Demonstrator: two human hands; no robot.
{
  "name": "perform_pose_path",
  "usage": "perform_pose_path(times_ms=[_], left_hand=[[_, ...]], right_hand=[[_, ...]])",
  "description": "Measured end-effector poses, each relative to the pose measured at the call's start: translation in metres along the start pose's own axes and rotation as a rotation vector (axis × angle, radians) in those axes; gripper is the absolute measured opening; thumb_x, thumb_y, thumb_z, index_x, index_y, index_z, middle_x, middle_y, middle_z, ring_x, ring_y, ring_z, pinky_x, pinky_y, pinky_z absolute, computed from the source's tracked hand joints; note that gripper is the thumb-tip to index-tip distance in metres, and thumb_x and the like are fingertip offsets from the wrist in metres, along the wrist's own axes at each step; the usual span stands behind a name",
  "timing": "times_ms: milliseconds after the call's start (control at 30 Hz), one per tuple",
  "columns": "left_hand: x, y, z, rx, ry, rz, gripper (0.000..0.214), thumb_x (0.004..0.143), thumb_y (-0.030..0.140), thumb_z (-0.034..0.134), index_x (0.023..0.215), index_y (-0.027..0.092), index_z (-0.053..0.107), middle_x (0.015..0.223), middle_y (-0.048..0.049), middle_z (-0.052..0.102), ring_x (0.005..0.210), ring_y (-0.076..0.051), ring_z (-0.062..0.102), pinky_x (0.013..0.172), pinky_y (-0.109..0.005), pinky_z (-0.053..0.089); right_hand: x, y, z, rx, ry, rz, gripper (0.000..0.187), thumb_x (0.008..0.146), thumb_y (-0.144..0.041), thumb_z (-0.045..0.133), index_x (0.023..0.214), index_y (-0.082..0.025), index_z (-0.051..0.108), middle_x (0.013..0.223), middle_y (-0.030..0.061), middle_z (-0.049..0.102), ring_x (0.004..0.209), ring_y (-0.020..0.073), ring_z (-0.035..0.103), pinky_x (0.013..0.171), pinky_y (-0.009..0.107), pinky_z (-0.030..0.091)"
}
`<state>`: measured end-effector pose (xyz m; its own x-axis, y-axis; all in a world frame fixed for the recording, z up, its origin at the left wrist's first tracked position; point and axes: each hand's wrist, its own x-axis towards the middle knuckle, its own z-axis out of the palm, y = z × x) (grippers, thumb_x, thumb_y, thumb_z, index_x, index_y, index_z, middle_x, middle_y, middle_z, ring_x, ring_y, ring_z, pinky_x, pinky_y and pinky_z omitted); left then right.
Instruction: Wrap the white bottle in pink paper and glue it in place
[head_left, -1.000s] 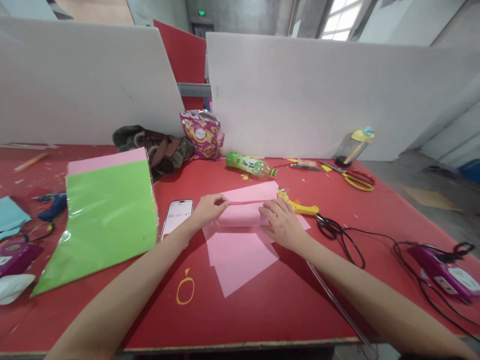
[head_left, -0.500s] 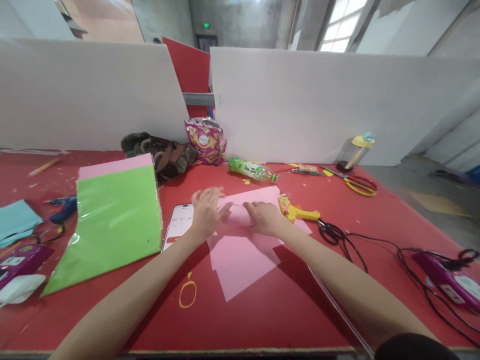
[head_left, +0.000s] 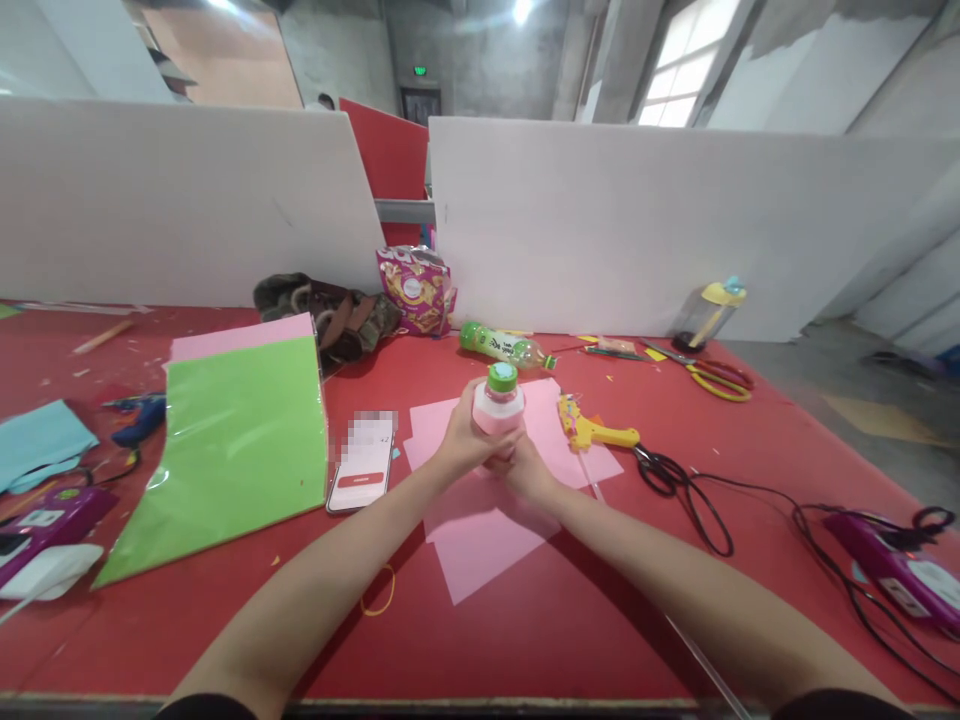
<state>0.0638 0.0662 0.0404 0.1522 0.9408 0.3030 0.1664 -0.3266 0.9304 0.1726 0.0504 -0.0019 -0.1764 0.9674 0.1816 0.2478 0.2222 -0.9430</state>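
Both hands hold one upright bottle (head_left: 498, 404) with a green cap, wrapped in pink paper, lifted above the red table (head_left: 570, 600). My left hand (head_left: 463, 442) is closed round its left side. My right hand (head_left: 517, 468) grips it from below and to the right. Several flat pink paper sheets (head_left: 480, 520) lie on the table under the hands. A phone (head_left: 364, 460) lies just left of my left hand.
A green and pink paper pack (head_left: 225, 440) lies at the left. A second green bottle (head_left: 504, 346) lies behind. A yellow glue gun (head_left: 592, 430) with a black cable (head_left: 697, 500), scissors (head_left: 712, 375), a snack bag (head_left: 416, 288) and white partition boards (head_left: 637, 220) surround the area.
The hands were rolling pink paper flat on the table. Now they have come together and lifted the paper-wrapped bottle upright.
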Motion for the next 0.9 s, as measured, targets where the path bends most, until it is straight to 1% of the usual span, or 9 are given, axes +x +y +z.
perform_pose_path(times_ms=[200,300,400,533,600,667,700,800,900], left_hand=[[-0.002,0.006,-0.003,-0.049,0.013,0.013,0.052,0.054,0.028,0.070,0.098,0.015,0.044,0.091,-0.0057,0.057,0.083,-0.019,0.055,0.075,-0.032,0.046],[-0.005,0.015,-0.010,-0.156,-0.061,0.052,0.055,0.053,0.036,0.071,0.098,0.013,0.048,0.094,-0.0088,0.058,0.086,-0.022,0.055,0.077,-0.034,0.045],[-0.014,0.020,-0.014,-0.222,-0.133,0.042,0.053,0.060,0.039,0.067,0.104,0.015,0.050,0.101,-0.0093,0.058,0.093,-0.023,0.054,0.081,-0.034,0.044],[-0.043,0.024,-0.014,-0.104,-0.156,-0.276,0.035,0.080,0.042,0.044,0.105,0.019,0.051,0.099,-0.0084,0.062,0.091,-0.021,0.057,0.072,-0.031,0.048],[-0.058,0.028,-0.012,0.036,-0.405,-0.429,0.036,0.082,0.043,0.037,0.095,0.016,0.057,0.084,-0.0093,0.065,0.072,-0.020,0.062,0.057,-0.030,0.049],[-0.065,0.034,-0.013,0.171,-0.653,-0.308,0.028,0.079,0.037,0.043,0.080,0.016,0.061,0.069,-0.0063,0.065,0.060,-0.018,0.060,0.053,-0.028,0.049],[-0.064,0.035,-0.014,0.288,-0.636,-0.151,0.023,0.078,0.030,0.044,0.073,0.016,0.061,0.064,-0.0051,0.064,0.058,-0.017,0.059,0.056,-0.028,0.048],[-0.044,0.030,-0.021,0.630,-0.335,0.234,0.020,0.076,0.019,0.043,0.083,0.014,0.061,0.087,-0.0114,0.063,0.084,-0.023,0.056,0.078,-0.039,0.044],[-0.020,0.010,-0.029,0.644,-0.297,0.230,0.030,0.074,0.024,0.050,0.100,0.014,0.057,0.109,-0.0141,0.057,0.105,-0.027,0.048,0.091,-0.044,0.036]], right_hand=[[0.000,-0.016,-0.009,-0.079,-0.012,-0.015,0.045,0.057,-0.025,0.061,0.098,-0.017,0.043,0.094,0.0065,0.056,0.084,0.0216,0.055,0.069,0.034,0.045],[0.002,-0.034,-0.023,-0.330,-0.011,-0.042,0.050,0.055,-0.029,0.062,0.099,-0.019,0.040,0.088,0.0053,0.056,0.076,0.0209,0.056,0.061,0.032,0.044],[0.006,-0.049,-0.043,-0.630,-0.022,-0.209,0.045,0.057,-0.029,0.059,0.097,-0.018,0.041,0.091,0.0062,0.055,0.081,0.0214,0.054,0.063,0.030,0.041],[0.010,-0.056,-0.066,-1.097,-0.088,-0.258,0.031,0.060,-0.026,0.054,0.087,-0.017,0.044,0.089,0.0078,0.054,0.081,0.0228,0.051,0.066,0.032,0.036],[0.008,-0.054,-0.068,-1.270,-0.187,-0.248,0.027,0.061,-0.024,0.054,0.086,-0.016,0.044,0.086,0.0082,0.056,0.081,0.0236,0.050,0.069,0.033,0.034],[0.004,-0.050,-0.064,-1.348,-0.269,-0.259,0.027,0.062,-0.021,0.054,0.087,-0.016,0.045,0.088,0.0096,0.056,0.083,0.0242,0.050,0.070,0.034,0.032],[0.001,-0.048,-0.061,-1.359,-0.297,-0.268,0.026,0.063,-0.020,0.054,0.087,-0.016,0.046,0.089,0.0100,0.057,0.083,0.0243,0.049,0.070,0.034,0.031],[-0.006,-0.042,-0.052,-1.379,-0.335,-0.302,0.022,0.065,-0.015,0.053,0.086,-0.017,0.047,0.088,0.0097,0.057,0.082,0.0240,0.049,0.068,0.034,0.030],[-0.009,-0.036,-0.050,-1.424,-0.344,-0.349,0.019,0.069,-0.013,0.050,0.087,-0.016,0.049,0.087,0.0094,0.057,0.080,0.0236,0.048,0.067,0.035,0.031]])
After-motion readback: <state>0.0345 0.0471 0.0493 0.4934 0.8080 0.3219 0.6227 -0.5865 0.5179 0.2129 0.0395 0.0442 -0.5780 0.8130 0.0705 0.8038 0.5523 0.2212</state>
